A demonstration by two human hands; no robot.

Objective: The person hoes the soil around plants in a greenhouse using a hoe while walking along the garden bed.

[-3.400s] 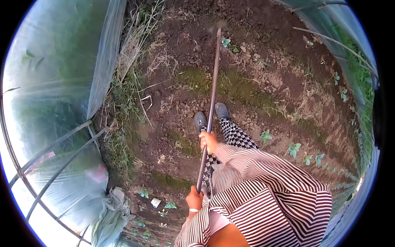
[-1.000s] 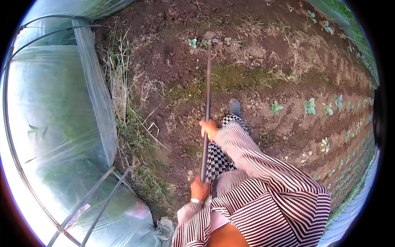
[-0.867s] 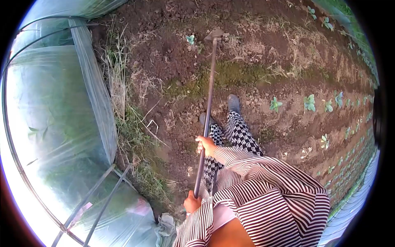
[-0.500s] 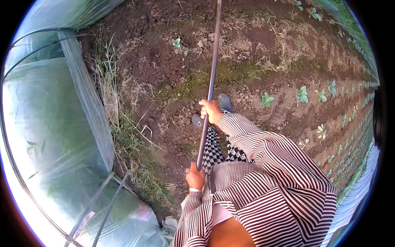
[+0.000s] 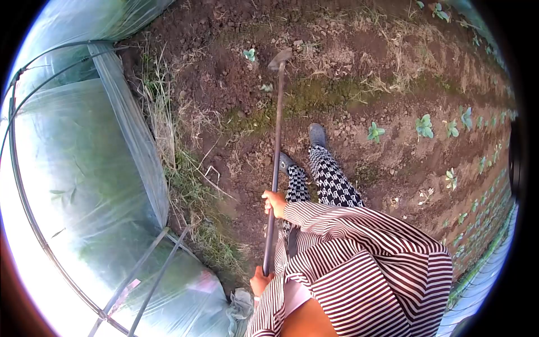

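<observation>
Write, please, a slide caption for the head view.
Left hand and right hand hold a hoe, blade near a seedling.

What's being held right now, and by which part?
A hoe, by its handle: left hand near the body-side end, right hand farther along.

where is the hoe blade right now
In the head view, the hoe blade is near the top, about midway across, at the far end of the handle and just right of a small seedling.
</observation>
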